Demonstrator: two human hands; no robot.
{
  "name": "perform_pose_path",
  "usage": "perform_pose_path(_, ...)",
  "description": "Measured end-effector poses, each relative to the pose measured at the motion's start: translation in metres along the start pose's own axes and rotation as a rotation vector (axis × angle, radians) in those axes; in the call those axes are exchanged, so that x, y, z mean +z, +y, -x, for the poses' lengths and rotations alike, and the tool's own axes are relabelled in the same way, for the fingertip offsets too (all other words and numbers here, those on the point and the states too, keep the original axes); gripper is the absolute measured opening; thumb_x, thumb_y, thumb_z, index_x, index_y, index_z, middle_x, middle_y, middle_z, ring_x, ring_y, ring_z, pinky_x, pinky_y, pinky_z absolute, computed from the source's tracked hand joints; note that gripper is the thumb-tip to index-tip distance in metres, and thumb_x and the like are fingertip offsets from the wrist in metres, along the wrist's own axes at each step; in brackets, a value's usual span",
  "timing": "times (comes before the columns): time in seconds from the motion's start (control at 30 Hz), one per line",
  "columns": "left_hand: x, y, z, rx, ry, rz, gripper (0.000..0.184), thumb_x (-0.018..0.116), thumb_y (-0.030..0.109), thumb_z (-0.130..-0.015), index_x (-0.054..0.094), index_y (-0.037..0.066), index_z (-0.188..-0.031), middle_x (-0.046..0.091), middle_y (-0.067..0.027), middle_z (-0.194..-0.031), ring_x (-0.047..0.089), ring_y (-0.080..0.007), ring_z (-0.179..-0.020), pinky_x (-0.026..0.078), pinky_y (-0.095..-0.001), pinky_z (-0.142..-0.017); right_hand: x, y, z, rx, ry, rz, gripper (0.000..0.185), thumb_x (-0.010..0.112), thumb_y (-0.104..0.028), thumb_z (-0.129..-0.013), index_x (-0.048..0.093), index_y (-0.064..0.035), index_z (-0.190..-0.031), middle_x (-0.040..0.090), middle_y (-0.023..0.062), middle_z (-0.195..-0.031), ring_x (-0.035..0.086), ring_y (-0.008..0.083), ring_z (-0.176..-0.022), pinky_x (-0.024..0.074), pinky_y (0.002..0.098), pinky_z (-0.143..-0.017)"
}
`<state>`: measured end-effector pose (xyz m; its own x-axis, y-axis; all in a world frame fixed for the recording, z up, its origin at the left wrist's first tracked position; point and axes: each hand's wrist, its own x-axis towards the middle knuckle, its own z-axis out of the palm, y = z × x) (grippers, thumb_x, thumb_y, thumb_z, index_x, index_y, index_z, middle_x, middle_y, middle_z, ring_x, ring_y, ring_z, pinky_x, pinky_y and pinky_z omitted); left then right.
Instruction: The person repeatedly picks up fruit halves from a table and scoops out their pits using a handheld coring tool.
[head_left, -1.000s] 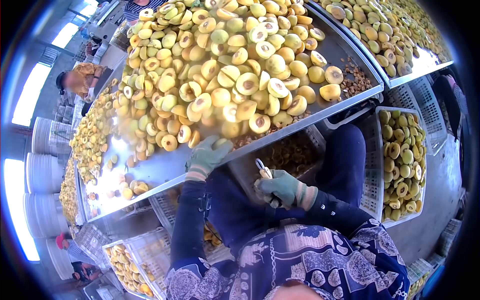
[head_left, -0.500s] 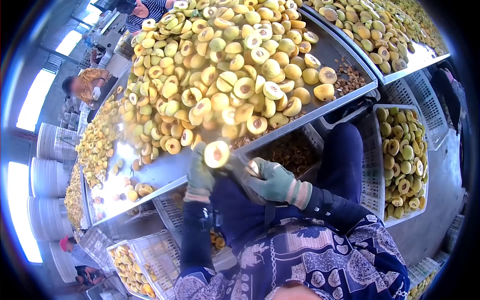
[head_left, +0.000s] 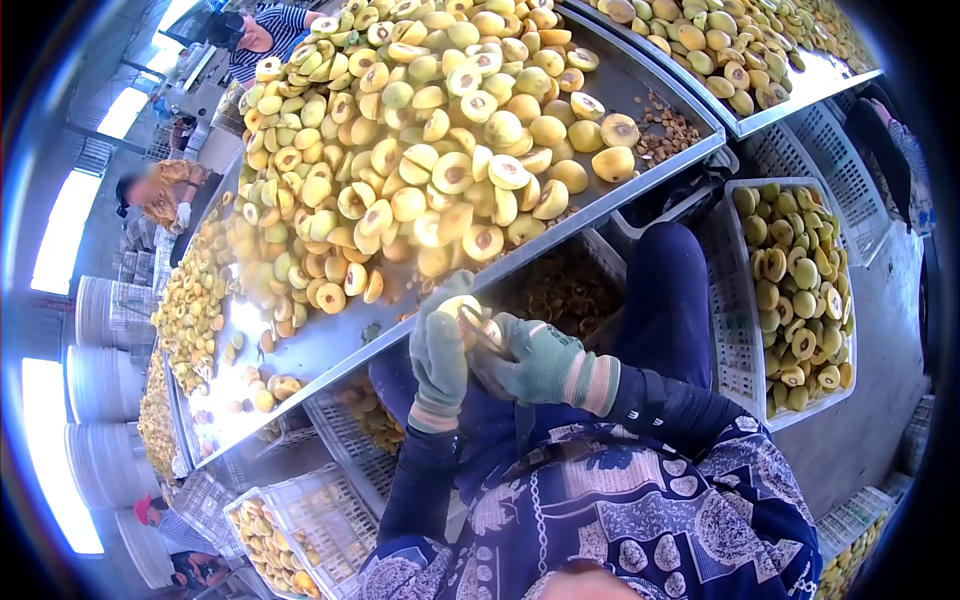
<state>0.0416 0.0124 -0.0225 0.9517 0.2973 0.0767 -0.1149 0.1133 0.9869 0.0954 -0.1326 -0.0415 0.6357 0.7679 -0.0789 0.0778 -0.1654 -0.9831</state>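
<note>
My left hand (head_left: pixel 438 355), in a grey-green glove, grips a yellow peach half (head_left: pixel 459 306) by its side, over the near edge of the metal table. From the right, my right hand (head_left: pixel 542 362), gloved alike, meets the fruit. Its closed fingers hold a small thing with a pale, brown-rimmed end (head_left: pixel 490 332) against the peach half; what it is I cannot make out. A big heap of halved peaches (head_left: pixel 400 150), several with brown stone hollows showing, covers the metal table (head_left: pixel 300 365) beyond my hands.
Loose stones (head_left: pixel 668 132) lie at the table's right corner. Below its edge is a bin of brown scraps (head_left: pixel 560 290). A white crate of peach halves (head_left: pixel 800 300) stands at my right, another crate (head_left: pixel 290 535) at lower left. Co-workers (head_left: pixel 165 195) sit across the table.
My left hand has moved right with the peach half, bringing it against my right hand. The fruit's cut face has turned from the camera. The whole view has shifted slightly.
</note>
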Motion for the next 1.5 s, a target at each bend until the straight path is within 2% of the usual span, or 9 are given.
perform_pose_path(0.07,0.0,-0.004,-0.001,0.077,0.027,-0.102,0.047,0.044,0.032,-0.1,0.051,-0.006,-0.126,0.056,-0.0182,-0.129,0.06,-0.027,-0.111,0.049,-0.0357,-0.094,-0.029,-0.062,0.013,0.418,-0.213,-0.324,0.03,0.063,-0.022,-0.091,0.055,-0.0055,-0.114,0.066,0.0113,-0.079,0.065,0.0201,-0.063,0.0526,0.033,-0.061)
perform_pose_path(0.37,0.006,0.006,0.004,-0.049,0.028,-0.145,0.073,0.046,0.058,-0.095,0.046,-0.004,-0.133,0.054,-0.0183,-0.131,0.063,-0.0259,-0.103,0.051,-0.0387,-0.092,-0.005,-0.016,0.01,-0.065,-0.056,-0.196,0.023,0.061,-0.023,-0.093,0.056,-0.0083,-0.11,0.057,0.0034,-0.068,0.054,0.0119,-0.052,0.0472,0.0251,-0.048)
perform_pose_path(0.47,0.006,0.007,0.006,-0.102,0.035,-0.093,0.074,0.048,0.059,-0.094,0.047,-0.004,-0.132,0.056,-0.0192,-0.128,0.062,-0.026,-0.104,0.051,-0.0385,-0.092,-0.026,-0.041,0.015,0.44,-0.298,-0.457,0.023,0.061,-0.024,-0.092,0.055,-0.0087,-0.109,0.056,0.0032,-0.069,0.054,0.0111,-0.054,0.0476,0.0246,-0.047)
perform_pose_path(0.6,0.008,0.007,0.003,0.132,0.043,-0.323,0.071,0.051,0.057,-0.093,0.049,-0.003,-0.13,0.058,-0.0212,-0.126,0.061,-0.0265,-0.107,0.05,-0.0388,-0.093,-0.03,-0.061,0.024,0.461,-0.277,-0.764,0.024,0.066,-0.025,-0.089,0.054,-0.0084,-0.1,0.057,0.0007,-0.067,0.054,0.0067,-0.052,0.0449,0.0196,-0.038)
perform_pose_path(0.9,-0.003,0.003,0.0,0.027,-0.022,-0.206,0.051,0.048,0.039,-0.097,0.053,-0.005,-0.123,0.058,-0.0215,-0.126,0.064,-0.0272,-0.101,0.052,-0.0368,-0.089,-0.027,-0.041,0.016,0.417,-0.294,-0.284,0.025,0.06,-0.021,-0.092,0.053,-0.006,-0.111,0.062,0.009,-0.073,0.062,0.0163,-0.057,0.0507,0.0303,-0.051)
perform_pose_path(1.03,-0.003,-0.003,0.003,-0.094,-0.04,-0.207,0.032,0.045,0.021,-0.1,0.057,-0.006,-0.112,0.065,-0.0163,-0.116,0.065,-0.0208,-0.09,0.053,-0.0287,-0.078,-0.008,0.01,0.012,-0.074,-0.107,0.112,0.032,0.06,-0.02,-0.091,0.053,-0.0059,-0.118,0.068,0.0141,-0.086,0.069,0.0207,-0.067,0.0535,0.0321,-0.06)
perform_pose_path(1.2,-0.004,-0.001,-0.001,-0.13,-0.071,-0.361,0.037,0.041,0.025,-0.102,0.058,-0.005,-0.116,0.068,-0.0098,-0.111,0.063,-0.0143,-0.089,0.053,-0.0267,-0.075,-0.033,-0.026,0.015,0.241,-0.315,-0.005,0.033,0.062,-0.022,-0.089,0.054,-0.0069,-0.118,0.069,0.0164,-0.093,0.07,0.0253,-0.084,0.0537,0.0348,-0.073)
perform_pose_path(1.3,0.006,0.008,0.0,-0.191,-0.014,-0.199,0.038,0.041,0.025,-0.102,0.059,-0.006,-0.117,0.067,-0.0091,-0.111,0.062,-0.0139,-0.093,0.053,-0.0268,-0.076,-0.031,-0.037,0.015,0.574,-0.377,-0.438,0.026,0.059,-0.031,-0.094,0.056,-0.0077,-0.104,0.064,0.0002,-0.078,0.064,0.012,-0.074,0.0506,0.0265,-0.069)
perform_pose_path(1.5,-0.002,-0.003,0.0,-0.039,-0.031,-0.353,0.04,0.039,0.027,-0.103,0.06,-0.005,-0.117,0.067,-0.0093,-0.109,0.063,-0.0147,-0.093,0.051,-0.0264,-0.078,0.0,0.011,0.008,0.078,-0.136,0.029,0.034,0.06,-0.021,-0.091,0.055,-0.0076,-0.121,0.07,0.0147,-0.096,0.07,0.0238,-0.08,0.0543,0.0338,-0.074)
